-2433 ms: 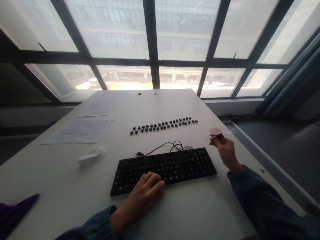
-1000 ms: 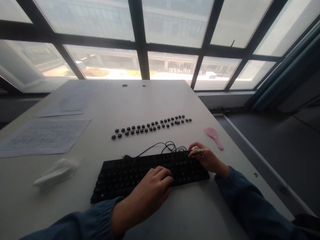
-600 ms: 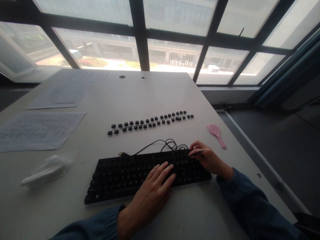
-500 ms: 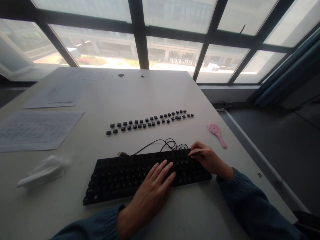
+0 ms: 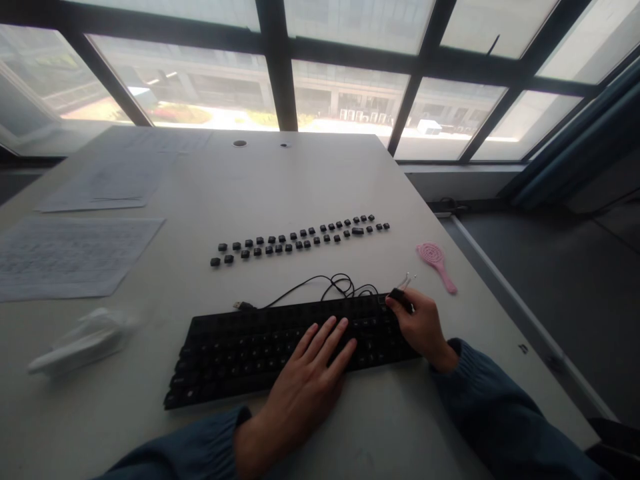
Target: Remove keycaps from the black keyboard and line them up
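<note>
A black keyboard (image 5: 240,350) lies near the front of the white table (image 5: 280,180), its cable (image 5: 320,287) coiled behind it. My left hand (image 5: 305,383) rests flat on the keys with fingers stretched out. My right hand (image 5: 423,323) is closed on a small wire keycap puller (image 5: 404,288) at the keyboard's far right corner, its metal prongs pointing up and away. Two rows of several loose black keycaps (image 5: 300,239) lie beyond the keyboard.
A pink brush (image 5: 436,261) lies right of the keycaps near the table's right edge. A crumpled clear plastic bag (image 5: 83,339) sits at the left. Printed sheets (image 5: 70,253) lie at the far left. Windows stand behind the table.
My right hand has lifted the puller off the keyboard's right end and tipped it so the prongs point upward. My left hand's fingers have flattened. The view has tilted down slightly.
</note>
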The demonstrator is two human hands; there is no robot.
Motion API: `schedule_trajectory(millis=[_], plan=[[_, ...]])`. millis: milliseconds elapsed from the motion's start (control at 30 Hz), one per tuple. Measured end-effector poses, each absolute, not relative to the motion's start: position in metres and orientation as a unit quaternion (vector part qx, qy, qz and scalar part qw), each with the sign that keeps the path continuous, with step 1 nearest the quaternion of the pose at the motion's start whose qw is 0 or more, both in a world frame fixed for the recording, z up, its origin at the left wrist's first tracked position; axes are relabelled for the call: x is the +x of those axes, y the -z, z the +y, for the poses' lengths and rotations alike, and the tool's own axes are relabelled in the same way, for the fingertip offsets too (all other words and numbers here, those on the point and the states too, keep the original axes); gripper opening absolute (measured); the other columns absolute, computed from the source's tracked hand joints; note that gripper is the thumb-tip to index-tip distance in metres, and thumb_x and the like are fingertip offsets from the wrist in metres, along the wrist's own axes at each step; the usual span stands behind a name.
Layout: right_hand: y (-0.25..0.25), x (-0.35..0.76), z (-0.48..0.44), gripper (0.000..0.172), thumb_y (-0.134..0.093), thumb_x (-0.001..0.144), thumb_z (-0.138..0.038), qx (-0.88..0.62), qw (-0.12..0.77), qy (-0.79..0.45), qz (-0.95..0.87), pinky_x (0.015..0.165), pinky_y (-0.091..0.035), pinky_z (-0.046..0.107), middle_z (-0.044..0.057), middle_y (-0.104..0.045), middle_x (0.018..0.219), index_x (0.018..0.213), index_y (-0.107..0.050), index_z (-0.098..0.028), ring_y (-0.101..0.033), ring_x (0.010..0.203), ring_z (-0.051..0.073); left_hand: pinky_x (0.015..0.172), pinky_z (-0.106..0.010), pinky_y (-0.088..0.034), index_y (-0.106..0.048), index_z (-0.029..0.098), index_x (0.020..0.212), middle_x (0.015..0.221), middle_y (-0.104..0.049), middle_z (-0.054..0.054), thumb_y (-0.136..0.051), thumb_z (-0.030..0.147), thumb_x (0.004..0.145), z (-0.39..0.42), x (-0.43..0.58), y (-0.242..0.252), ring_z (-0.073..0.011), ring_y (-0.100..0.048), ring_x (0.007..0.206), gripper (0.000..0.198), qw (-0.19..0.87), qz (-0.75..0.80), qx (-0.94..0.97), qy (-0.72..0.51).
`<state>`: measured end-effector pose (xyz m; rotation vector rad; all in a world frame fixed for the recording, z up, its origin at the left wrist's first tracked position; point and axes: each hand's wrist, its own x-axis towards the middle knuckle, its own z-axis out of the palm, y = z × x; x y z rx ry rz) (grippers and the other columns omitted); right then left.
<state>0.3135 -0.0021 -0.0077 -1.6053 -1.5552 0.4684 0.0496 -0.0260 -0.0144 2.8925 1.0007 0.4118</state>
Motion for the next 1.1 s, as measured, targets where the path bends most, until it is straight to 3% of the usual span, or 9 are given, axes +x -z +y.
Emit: schedule_trajectory(millis=[133, 233, 433, 633, 900, 1100], plan=[[0.007, 0.312, -0.003, 0.018, -0.064, 0.091, -0.024, -0.619, 0.432, -0.171, -0.633, 0.060, -0.042, 0.029, 0.000, -0.058, 0.067, 0.074, -0.062, -0.018, -0.052, 0.063, 0.016, 0.123, -0.047, -0.024, -0.048, 0.026, 0.146, 0.162, -0.031, -0.007, -0.058, 0.030, 0.094, -0.026, 0.050, 0.017, -0.0281, -0.027, 0.150, 0.053, 0.040, 0.331, 0.933, -0.139], [0.009, 0.316, -0.003, 0.010, -0.060, 0.092, -0.015, -0.524, 0.444, -0.146, -0.712, 0.064, -0.046, 0.030, 0.003, -0.061, 0.075, 0.085, -0.066, -0.019, -0.056, 0.069, 0.017, 0.123, -0.047, -0.024, -0.048, 0.027, 0.146, 0.162, -0.031, -0.006, -0.058, 0.030, 0.094, -0.026, 0.050, 0.015, -0.0273, -0.027, 0.150, 0.053, 0.040, 0.331, 0.932, -0.143], [0.015, 0.330, -0.005, 0.026, -0.050, 0.091, -0.004, -0.397, 0.381, -0.127, -0.826, 0.067, -0.048, 0.034, 0.006, -0.061, 0.077, 0.101, -0.068, -0.021, -0.056, 0.076, 0.020, 0.121, -0.047, -0.027, -0.049, 0.027, 0.145, 0.161, -0.033, -0.006, -0.058, 0.030, 0.094, -0.028, 0.050, 0.011, -0.0280, -0.030, 0.148, 0.052, 0.047, 0.330, 0.932, -0.142], [0.018, 0.330, -0.004, 0.015, -0.056, 0.093, -0.012, -0.456, 0.417, -0.185, -0.764, 0.066, -0.050, 0.033, 0.005, -0.064, 0.082, 0.096, -0.066, -0.022, -0.060, 0.073, 0.019, 0.121, -0.048, -0.028, -0.046, 0.026, 0.147, 0.162, -0.031, -0.007, -0.053, 0.026, 0.095, -0.028, 0.050, 0.008, -0.0287, -0.029, 0.149, 0.052, 0.056, 0.328, 0.935, -0.120], [0.011, 0.325, -0.003, 0.011, -0.059, 0.094, -0.017, -0.489, 0.425, -0.220, -0.729, 0.068, -0.050, 0.030, 0.003, -0.065, 0.079, 0.087, -0.067, -0.021, -0.062, 0.072, 0.017, 0.120, -0.051, -0.027, -0.037, 0.021, 0.152, 0.160, -0.033, -0.012, -0.059, 0.047, 0.092, -0.016, 0.087, 0.005, -0.0317, -0.029, 0.149, 0.069, 0.084, 0.341, 0.930, -0.107], [0.011, 0.318, -0.004, 0.009, -0.062, 0.091, -0.019, -0.580, 0.439, -0.213, -0.652, 0.069, -0.051, 0.031, 0.003, -0.067, 0.079, 0.084, -0.068, -0.020, -0.063, 0.074, 0.019, 0.120, -0.050, -0.026, -0.035, 0.021, 0.153, 0.161, -0.032, -0.012, -0.059, 0.052, 0.091, -0.013, 0.089, 0.006, -0.0315, -0.029, 0.149, 0.073, 0.098, 0.334, 0.931, -0.112]])
